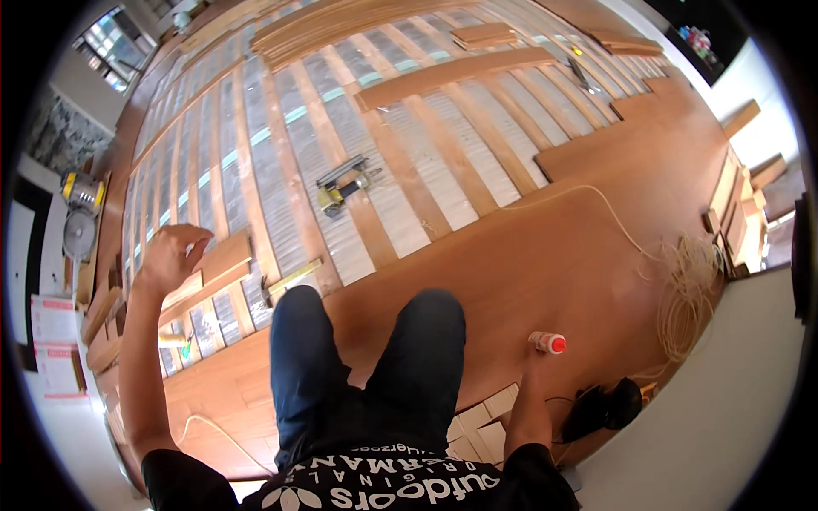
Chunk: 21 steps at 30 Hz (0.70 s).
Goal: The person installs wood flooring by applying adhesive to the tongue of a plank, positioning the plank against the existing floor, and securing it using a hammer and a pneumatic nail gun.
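tilting the red-and-white bottle [543, 341] could let it drip onto the laid plank floor [494, 255], should its end be open; the loosely coiled cream hose [686, 294] to its right could snag a foot; the right hand [535, 358] is wrapped around the bottle, to the right of the knees; the left hand [175, 253] is raised with fingers curled; whether it pinches anything small, i cannot tell.
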Each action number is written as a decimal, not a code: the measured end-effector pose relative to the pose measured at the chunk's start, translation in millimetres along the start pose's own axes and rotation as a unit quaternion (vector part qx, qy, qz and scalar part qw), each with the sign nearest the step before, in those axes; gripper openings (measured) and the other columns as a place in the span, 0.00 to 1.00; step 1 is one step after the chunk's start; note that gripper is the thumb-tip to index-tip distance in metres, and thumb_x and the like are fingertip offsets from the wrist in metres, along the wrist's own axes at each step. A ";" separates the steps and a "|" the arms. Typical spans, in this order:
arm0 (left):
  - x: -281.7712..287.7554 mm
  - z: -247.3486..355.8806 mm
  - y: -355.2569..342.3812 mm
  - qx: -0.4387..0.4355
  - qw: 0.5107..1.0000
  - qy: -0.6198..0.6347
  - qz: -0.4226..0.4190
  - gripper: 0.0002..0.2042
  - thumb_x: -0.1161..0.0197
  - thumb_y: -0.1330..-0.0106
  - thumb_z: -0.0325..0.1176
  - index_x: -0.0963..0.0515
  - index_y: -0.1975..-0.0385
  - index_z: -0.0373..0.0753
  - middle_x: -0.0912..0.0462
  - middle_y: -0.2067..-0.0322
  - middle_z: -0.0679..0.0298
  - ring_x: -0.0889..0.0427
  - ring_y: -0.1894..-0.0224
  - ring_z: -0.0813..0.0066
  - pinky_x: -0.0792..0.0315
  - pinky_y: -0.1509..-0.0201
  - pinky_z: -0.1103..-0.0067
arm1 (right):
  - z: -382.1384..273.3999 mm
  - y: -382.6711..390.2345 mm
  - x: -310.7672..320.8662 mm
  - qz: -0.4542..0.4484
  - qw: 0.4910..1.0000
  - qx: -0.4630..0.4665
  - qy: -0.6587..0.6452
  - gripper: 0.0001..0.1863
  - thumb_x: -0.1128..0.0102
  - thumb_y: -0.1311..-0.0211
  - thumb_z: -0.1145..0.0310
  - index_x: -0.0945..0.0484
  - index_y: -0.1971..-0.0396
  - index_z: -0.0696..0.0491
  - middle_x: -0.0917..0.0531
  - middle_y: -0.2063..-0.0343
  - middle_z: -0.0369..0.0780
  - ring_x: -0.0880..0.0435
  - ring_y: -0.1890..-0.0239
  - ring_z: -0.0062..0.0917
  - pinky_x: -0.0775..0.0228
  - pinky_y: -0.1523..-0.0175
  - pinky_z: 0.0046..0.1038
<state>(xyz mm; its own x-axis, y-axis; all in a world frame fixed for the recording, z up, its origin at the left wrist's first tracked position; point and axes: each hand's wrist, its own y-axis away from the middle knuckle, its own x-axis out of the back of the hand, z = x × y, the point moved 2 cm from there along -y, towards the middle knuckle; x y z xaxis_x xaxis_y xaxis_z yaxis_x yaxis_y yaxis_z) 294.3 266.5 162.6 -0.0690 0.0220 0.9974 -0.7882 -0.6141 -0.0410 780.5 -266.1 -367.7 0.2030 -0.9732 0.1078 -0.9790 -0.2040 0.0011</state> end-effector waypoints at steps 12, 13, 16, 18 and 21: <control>-141.0 82.1 -84.0 -0.006 0.950 0.308 -0.056 0.08 0.37 0.37 0.18 0.17 0.61 0.35 0.14 0.59 0.53 0.14 0.56 0.52 0.21 0.49 0.66 | 60.0 -73.6 -13.6 0.087 0.974 -0.023 0.209 0.27 0.27 0.40 0.70 0.24 0.41 0.54 0.16 0.49 0.40 0.17 0.46 0.29 0.26 0.40 0.30; -137.1 79.6 -69.2 0.007 0.957 0.289 -0.016 0.08 0.37 0.38 0.18 0.16 0.62 0.36 0.14 0.54 0.52 0.15 0.50 0.50 0.22 0.43 0.62 | 52.0 -63.8 -58.8 0.111 0.953 -0.140 0.247 0.29 0.32 0.38 0.74 0.29 0.37 0.54 0.18 0.44 0.43 0.17 0.48 0.28 0.22 0.42 0.31; -157.7 105.1 -104.4 -0.080 0.956 0.274 0.065 0.11 0.37 0.41 0.20 0.14 0.60 0.39 0.15 0.47 0.53 0.22 0.37 0.48 0.30 0.32 0.59 | 55.9 -120.7 -58.0 0.274 0.934 -0.182 0.139 0.32 0.27 0.39 0.67 0.26 0.35 0.55 0.16 0.45 0.42 0.18 0.40 0.32 0.27 0.36 0.33; -176.6 114.8 -144.6 -0.050 0.934 0.348 0.063 0.10 0.37 0.41 0.21 0.14 0.61 0.38 0.15 0.48 0.54 0.21 0.38 0.50 0.30 0.32 0.60 | 45.9 -141.5 -79.9 0.324 0.920 -0.177 0.133 0.26 0.28 0.39 0.63 0.23 0.42 0.53 0.15 0.52 0.40 0.17 0.48 0.32 0.24 0.42 0.34; -197.5 143.8 -194.5 -0.081 0.938 0.335 0.044 0.08 0.38 0.40 0.23 0.15 0.63 0.38 0.14 0.52 0.55 0.19 0.45 0.52 0.29 0.37 0.62 | 51.8 -202.8 -79.4 0.258 0.892 -0.188 0.320 0.27 0.27 0.41 0.60 0.23 0.43 0.51 0.15 0.54 0.39 0.17 0.50 0.33 0.24 0.44 0.34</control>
<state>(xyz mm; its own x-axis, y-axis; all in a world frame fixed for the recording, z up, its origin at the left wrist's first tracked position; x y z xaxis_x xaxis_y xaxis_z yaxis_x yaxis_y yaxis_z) 549.1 268.1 -17.8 -0.4651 0.5011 0.7298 -0.8398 -0.5106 -0.1845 964.0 -152.9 -428.0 -0.2115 -0.6431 0.7360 -0.9012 0.4198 0.1079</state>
